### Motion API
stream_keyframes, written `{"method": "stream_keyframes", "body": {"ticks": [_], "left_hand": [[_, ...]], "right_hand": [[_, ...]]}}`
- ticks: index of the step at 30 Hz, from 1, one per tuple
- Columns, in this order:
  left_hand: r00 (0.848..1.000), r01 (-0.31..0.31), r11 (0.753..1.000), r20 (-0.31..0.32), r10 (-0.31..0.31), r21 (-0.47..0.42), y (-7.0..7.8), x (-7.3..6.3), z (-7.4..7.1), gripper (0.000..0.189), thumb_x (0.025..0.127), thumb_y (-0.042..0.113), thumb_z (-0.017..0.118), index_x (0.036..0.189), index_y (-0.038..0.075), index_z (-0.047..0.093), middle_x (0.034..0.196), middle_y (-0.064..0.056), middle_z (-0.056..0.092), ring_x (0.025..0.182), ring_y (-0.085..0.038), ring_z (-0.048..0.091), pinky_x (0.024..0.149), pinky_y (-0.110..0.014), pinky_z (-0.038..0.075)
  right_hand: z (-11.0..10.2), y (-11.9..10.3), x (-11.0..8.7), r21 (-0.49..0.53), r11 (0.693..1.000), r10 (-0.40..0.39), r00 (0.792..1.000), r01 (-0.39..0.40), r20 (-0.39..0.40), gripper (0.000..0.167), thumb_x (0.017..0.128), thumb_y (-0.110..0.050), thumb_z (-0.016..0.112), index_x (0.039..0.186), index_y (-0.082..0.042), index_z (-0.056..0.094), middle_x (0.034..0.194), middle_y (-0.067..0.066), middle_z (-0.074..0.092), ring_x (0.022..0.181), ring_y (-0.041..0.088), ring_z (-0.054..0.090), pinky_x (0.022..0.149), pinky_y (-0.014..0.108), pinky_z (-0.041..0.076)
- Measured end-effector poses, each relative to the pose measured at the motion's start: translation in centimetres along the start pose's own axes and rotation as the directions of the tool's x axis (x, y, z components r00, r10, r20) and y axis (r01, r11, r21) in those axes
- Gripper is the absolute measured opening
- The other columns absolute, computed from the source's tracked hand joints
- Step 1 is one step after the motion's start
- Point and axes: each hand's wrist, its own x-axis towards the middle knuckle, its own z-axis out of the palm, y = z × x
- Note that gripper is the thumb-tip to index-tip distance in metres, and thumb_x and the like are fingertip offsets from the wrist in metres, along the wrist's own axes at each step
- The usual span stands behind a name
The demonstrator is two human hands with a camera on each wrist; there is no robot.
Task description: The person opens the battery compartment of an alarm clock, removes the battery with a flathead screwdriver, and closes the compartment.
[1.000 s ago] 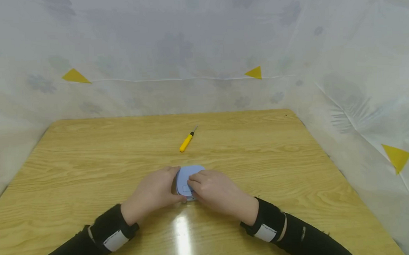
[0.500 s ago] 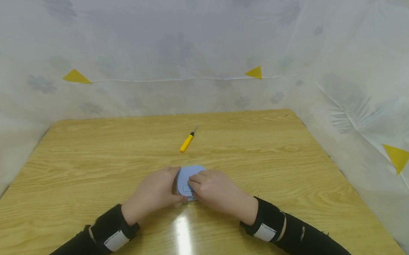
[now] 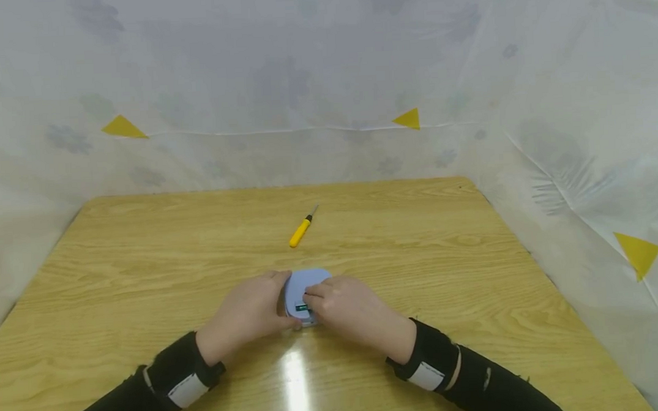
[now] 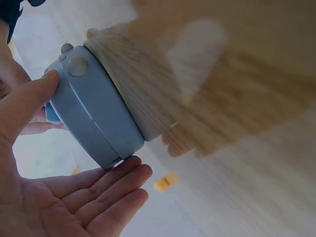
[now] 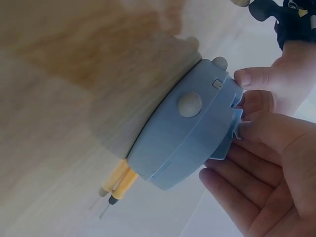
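A light-blue rounded plastic device (image 3: 306, 280), of a kind I cannot tell, lies on the wooden table with its flat side up. Round pale knobs show on its rim in both wrist views. My left hand (image 3: 247, 307) holds it from the left, thumb at the near edge and fingers along the far side. Over its top, my right hand (image 3: 347, 306) pinches a small blue battery cover (image 5: 223, 147), tilted up from the device. A dark green battery (image 3: 302, 307) shows in the opening beside the right fingertips; the rest of the opening is hidden.
A screwdriver (image 3: 300, 230) with a yellow handle lies beyond the device, shaft pointing away. The wooden table (image 3: 143, 250) ends at a pale plastic sheet (image 3: 279, 66) behind and at the sides. Yellow triangles (image 3: 408, 119) are stuck on the sheet.
The cover on top of the device has come up in my right fingers, and the green battery now shows beneath. My left hand stays on the device; the screwdriver has not moved.
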Motion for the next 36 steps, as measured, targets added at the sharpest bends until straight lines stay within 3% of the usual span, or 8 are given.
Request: {"method": "stream_keyframes", "body": {"ticks": [10,16,22,36], "left_hand": [[1.0,0.0,1.0,0.0,0.0,-0.003,-0.1,0.0,0.2,0.09,0.076,0.039,0.097,0.143,-0.007,0.059,0.134,-0.021,0.072,0.114,-0.033,0.073,0.096,-0.047,0.064],[1.0,0.01,1.0,-0.001,-0.01,-0.004,-0.1,-0.1,0.3,0.089,0.075,0.039,0.098,0.142,-0.005,0.06,0.129,-0.018,0.073,0.109,-0.029,0.074,0.092,-0.045,0.064],[1.0,0.013,1.0,-0.003,-0.013,0.001,0.0,-0.1,0.3,0.091,0.075,0.038,0.098,0.144,-0.006,0.059,0.133,-0.02,0.072,0.112,-0.031,0.073,0.095,-0.046,0.064],[1.0,0.029,1.0,0.004,-0.029,-0.001,0.1,0.0,0.2,0.094,0.073,0.039,0.098,0.146,-0.005,0.058,0.124,-0.016,0.074,0.102,-0.025,0.073,0.087,-0.042,0.065]], "right_hand": [[0.0,0.0,0.1,-0.005,1.0,0.001,1.0,-0.001,0.011,0.011,0.091,-0.015,0.083,0.102,-0.015,0.082,0.105,-0.007,0.081,0.091,0.004,0.076,0.079,0.017,0.063],[0.1,0.0,0.3,0.021,1.0,0.018,1.0,-0.018,0.004,0.003,0.091,-0.015,0.083,0.092,-0.015,0.08,0.093,-0.007,0.08,0.08,0.003,0.073,0.069,0.016,0.062],[-0.4,0.4,0.7,0.079,0.996,0.045,0.998,-0.042,-0.037,0.009,0.088,-0.013,0.082,0.081,-0.015,0.076,0.08,-0.007,0.075,0.065,0.002,0.065,0.059,0.014,0.057],[-1.4,3.3,0.3,0.089,0.989,0.124,0.987,-0.115,-0.099,0.008,0.084,-0.008,0.085,0.087,-0.01,0.078,0.085,-0.001,0.079,0.074,0.009,0.075,0.065,0.019,0.062]]}}
